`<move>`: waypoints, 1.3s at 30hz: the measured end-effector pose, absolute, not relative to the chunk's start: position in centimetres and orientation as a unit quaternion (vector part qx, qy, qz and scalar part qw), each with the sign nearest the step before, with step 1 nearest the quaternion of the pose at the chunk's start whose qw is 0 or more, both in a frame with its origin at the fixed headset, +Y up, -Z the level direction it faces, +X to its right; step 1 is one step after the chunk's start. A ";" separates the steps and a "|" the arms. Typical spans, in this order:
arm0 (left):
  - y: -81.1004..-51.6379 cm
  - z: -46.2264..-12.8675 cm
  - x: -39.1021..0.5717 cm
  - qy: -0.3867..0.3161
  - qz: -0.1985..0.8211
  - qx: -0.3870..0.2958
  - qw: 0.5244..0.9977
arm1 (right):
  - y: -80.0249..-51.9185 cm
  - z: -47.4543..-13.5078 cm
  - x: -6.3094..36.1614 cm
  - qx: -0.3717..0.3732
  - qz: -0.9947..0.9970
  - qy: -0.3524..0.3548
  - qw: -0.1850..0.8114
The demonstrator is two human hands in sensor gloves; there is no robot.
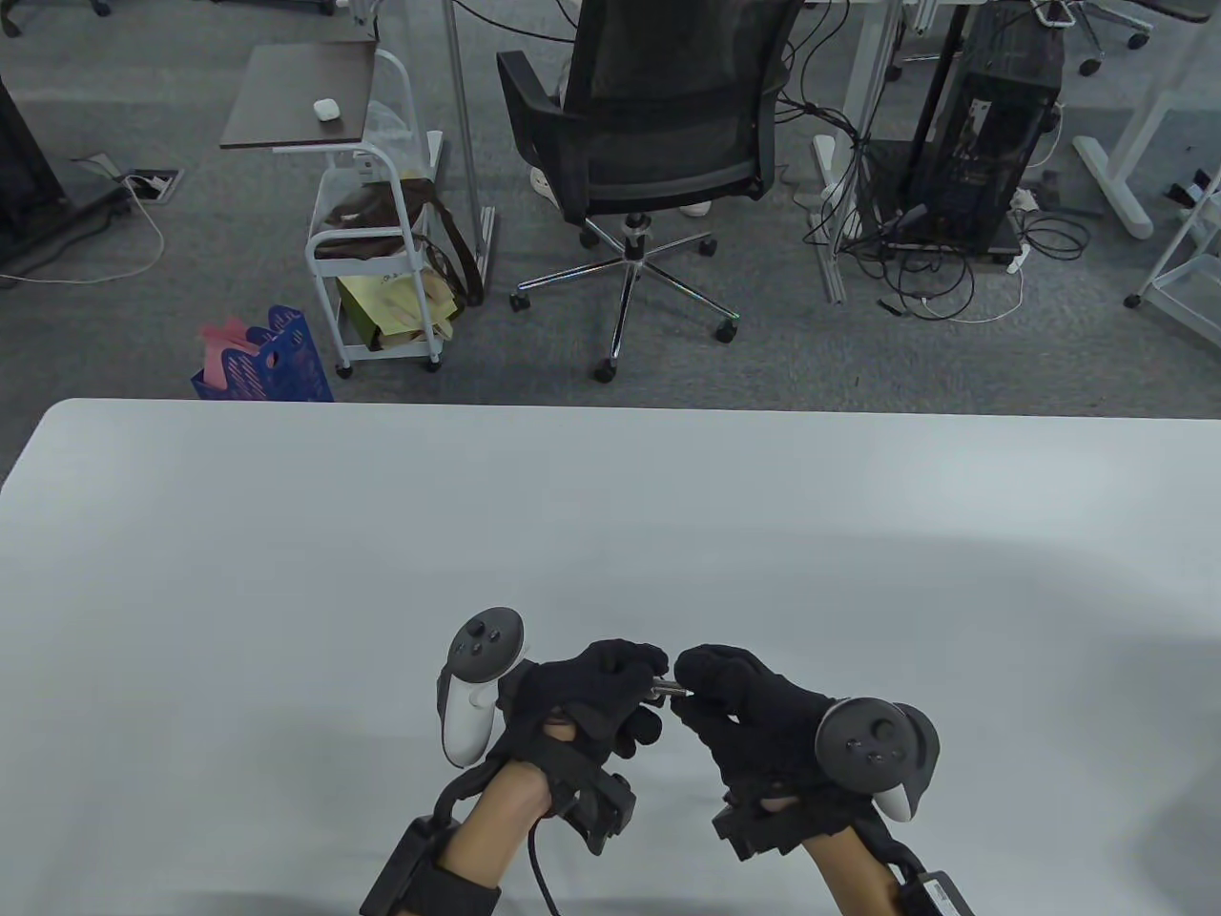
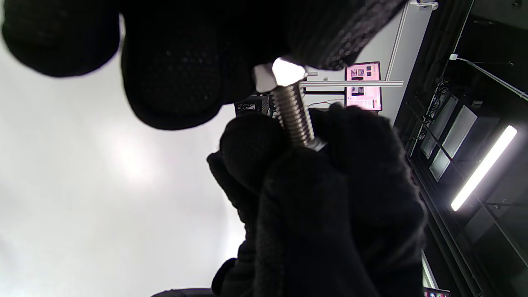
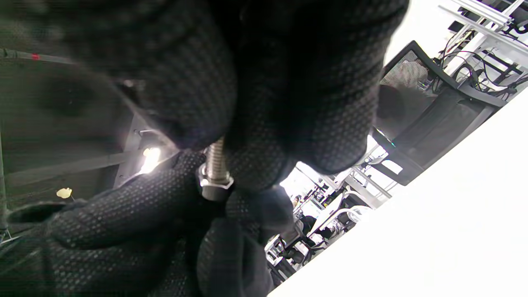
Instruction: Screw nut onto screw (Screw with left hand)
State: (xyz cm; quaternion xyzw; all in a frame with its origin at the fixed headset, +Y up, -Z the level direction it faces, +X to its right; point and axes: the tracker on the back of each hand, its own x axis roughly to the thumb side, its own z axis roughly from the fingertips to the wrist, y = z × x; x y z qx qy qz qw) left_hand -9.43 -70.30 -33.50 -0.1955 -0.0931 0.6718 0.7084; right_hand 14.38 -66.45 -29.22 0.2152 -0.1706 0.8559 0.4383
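Both gloved hands meet low in the table view, just above the white table [image 1: 610,534]. My left hand [image 1: 647,679] pinches the hex head [image 2: 280,76] of a steel screw [image 2: 293,117]. In the right wrist view the head [image 3: 214,181] sits between the left fingertips [image 3: 165,206]. My right hand [image 1: 691,691] pinches the far end of the threaded shaft [image 3: 215,159]. The nut [image 2: 318,144] shows only as a thin bright edge between the right fingers [image 2: 350,165]; the rest is hidden. The screw [image 1: 671,687] lies about level between the two hands.
The table's far edge [image 1: 610,405] runs across the middle of the table view. Beyond it on the floor stand a black office chair [image 1: 649,143], a white cart [image 1: 382,277] and a blue basket [image 1: 267,367].
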 end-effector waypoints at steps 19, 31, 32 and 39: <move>-68.4 -32.9 -8.9 -0.146 0.672 -0.097 0.720 | -66.7 -29.5 15.0 0.180 0.851 -0.178 0.460; -67.7 -32.6 -8.7 -0.178 0.649 -0.096 0.734 | -66.9 -29.7 15.6 0.165 0.834 -0.172 0.498; -67.8 -32.6 -8.7 -0.183 0.656 -0.100 0.725 | -66.9 -29.7 15.7 0.162 0.831 -0.173 0.503; -69.7 -32.7 -8.4 -0.113 0.651 -0.149 0.735 | -66.9 -29.7 15.7 0.164 0.830 -0.172 0.505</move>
